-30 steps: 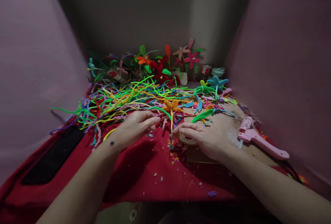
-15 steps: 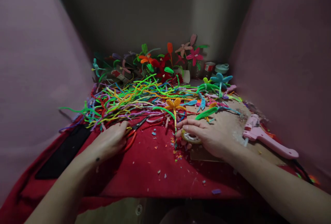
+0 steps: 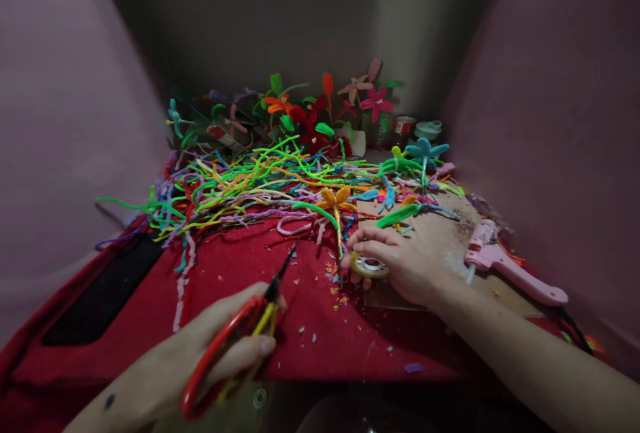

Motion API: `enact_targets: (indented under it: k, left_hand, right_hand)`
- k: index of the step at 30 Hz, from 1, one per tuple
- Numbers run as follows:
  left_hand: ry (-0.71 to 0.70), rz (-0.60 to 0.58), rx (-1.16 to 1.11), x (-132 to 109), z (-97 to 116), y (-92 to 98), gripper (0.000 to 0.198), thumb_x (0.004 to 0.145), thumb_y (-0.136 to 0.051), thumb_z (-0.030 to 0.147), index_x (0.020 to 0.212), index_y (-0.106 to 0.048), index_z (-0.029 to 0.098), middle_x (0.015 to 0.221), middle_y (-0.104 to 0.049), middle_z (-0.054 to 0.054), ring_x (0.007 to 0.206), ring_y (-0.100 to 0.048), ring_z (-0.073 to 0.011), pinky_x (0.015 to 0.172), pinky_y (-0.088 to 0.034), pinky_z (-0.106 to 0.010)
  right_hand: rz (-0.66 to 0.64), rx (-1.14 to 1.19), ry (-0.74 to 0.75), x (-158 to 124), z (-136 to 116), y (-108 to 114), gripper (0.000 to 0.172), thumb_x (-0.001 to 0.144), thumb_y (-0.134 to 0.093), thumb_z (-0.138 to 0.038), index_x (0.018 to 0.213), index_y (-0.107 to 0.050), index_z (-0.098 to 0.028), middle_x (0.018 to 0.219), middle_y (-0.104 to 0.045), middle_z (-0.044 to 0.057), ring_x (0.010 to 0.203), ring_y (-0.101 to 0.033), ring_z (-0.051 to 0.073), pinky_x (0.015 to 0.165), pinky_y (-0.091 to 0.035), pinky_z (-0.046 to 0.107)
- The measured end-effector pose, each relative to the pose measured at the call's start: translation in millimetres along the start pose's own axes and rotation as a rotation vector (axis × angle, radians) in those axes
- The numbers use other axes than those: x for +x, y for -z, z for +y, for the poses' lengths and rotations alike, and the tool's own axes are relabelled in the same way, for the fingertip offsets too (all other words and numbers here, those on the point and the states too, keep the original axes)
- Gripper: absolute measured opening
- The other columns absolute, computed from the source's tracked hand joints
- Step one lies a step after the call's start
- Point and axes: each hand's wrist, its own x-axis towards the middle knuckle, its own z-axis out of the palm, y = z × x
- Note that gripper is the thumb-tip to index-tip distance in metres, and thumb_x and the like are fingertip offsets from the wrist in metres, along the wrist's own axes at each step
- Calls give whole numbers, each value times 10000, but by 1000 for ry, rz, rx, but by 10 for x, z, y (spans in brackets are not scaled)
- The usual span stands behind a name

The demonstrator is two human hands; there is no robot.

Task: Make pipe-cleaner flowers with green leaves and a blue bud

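A red cloth covers the tabletop (image 3: 330,353), and a wide heap of fuzzy stems (image 3: 250,179), mostly green, yellow, orange and purple, spreads over its far half. Behind the heap stands a row of fuzzy flowers (image 3: 320,113) in red, orange and pink. A sheet of cardboard (image 3: 443,226) lies on the right, partly under the right forearm, and a flat black object (image 3: 105,293) lies near the left edge. The left hand (image 3: 210,329) is raised over the near edge, its grip closed around the handle of a pair of scissors. The right hand (image 3: 397,263) is near the middle, its grip pinching the stem of an orange flower between thumb and fingertips. A pink glue gun (image 3: 515,273) rests on its side on the cardboard, to the right of that hand. The scissors (image 3: 251,308) have a red handle, and their dark blades point away and to the right, well apart from the stem. The orange flower (image 3: 336,199) is upright in front of the heap, a green leaf (image 3: 315,211) arching off to its left. A roll of tape (image 3: 361,265) sits within the right hand's fingers, just beside the stem. Tiny coloured scraps (image 3: 337,299) dot the cloth below.
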Motion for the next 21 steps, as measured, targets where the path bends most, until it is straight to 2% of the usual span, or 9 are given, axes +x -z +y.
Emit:
enact_targets:
  k: [2, 5, 9, 15, 18, 21]
  left_hand:
    - [29, -255, -99, -28, 72, -154, 334, 734, -627, 391, 1018, -585, 219, 863, -650, -55, 761, -585, -198, 653, -466, -273]
    - [71, -404, -313, 11, 130, -298, 336, 758, -607, 341, 1065, -547, 217, 717, -602, -4, 574, -534, -130, 552, -438, -250]
    - [131, -536, -501, 83, 136, -373, 415, 752, -594, 283, 1143, -474, 216, 594, -560, 26, 504, -533, -136, 491, -411, -249]
    - [135, -629, -467, 141, 179, -427, 250, 758, -528, 200, 1007, -510, 204, 612, -583, 23, 507, -558, -128, 503, -427, -243]
    - [121, -629, -437, 169, 231, -442, 194, 736, -545, 215, 927, -532, 184, 602, -585, 20, 500, -558, -127, 499, -433, -242]
    - [164, -603, -426, 198, 264, -457, 160, 728, -554, 229, 873, -555, 163, 609, -581, 19, 507, -559, -125, 511, -442, -246]
  right_hand:
    - [3, 0, -6, 0, 7, -3, 179, 692, -596, -298, 774, -484, -184, 688, -658, 27, 552, -592, 131, 435, -395, 210]
    - [-3, 5, 4, 8, 21, 4, 179, 692, -604, -301, 755, -483, -186, 697, -655, 28, 558, -590, 133, 440, -400, 214]
    - [-13, -3, 13, 16, 37, 15, 189, 695, -616, -315, 721, -476, -191, 648, -627, 10, 539, -575, 127, 438, -395, 213]
    - [-23, -13, 1, 21, 53, 17, 186, 707, -613, -321, 711, -480, -192, 637, -615, 10, 540, -574, 120, 449, -388, 212]
    - [-25, -10, 9, 23, 56, 22, 182, 704, -614, -322, 718, -490, -190, 636, -611, 7, 534, -572, 120, 453, -391, 215]
    - [-36, -9, 20, 23, 62, 29, 181, 704, -610, -324, 724, -494, -186, 637, -607, 3, 535, -569, 121, 459, -394, 219]
